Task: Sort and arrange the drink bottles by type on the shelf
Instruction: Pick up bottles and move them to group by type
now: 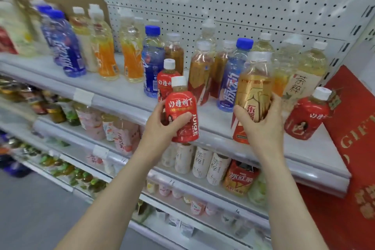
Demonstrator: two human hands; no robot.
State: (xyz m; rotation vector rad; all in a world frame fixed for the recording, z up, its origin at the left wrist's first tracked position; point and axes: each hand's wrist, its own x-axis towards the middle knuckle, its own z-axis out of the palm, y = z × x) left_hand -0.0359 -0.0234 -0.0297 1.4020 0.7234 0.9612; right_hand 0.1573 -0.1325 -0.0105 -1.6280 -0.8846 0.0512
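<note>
Gripping red juice bottle and amber tea bottle, hands hover at shelf edge.

Three small red juice bottles, four blue-capped bottles and two hands were at the top shelf.

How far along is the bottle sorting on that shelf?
Roughly midway, I'd guess. Done-looking: at the left, the dark blue bottles stand together, and the orange drinks side by side. In hand: the left hand grips a small red juice bottle; the right hand grips a gold tea bottle. Left: a blue-capped bottle stands among amber teas, and another red bottle sits alone at the right end.
</note>
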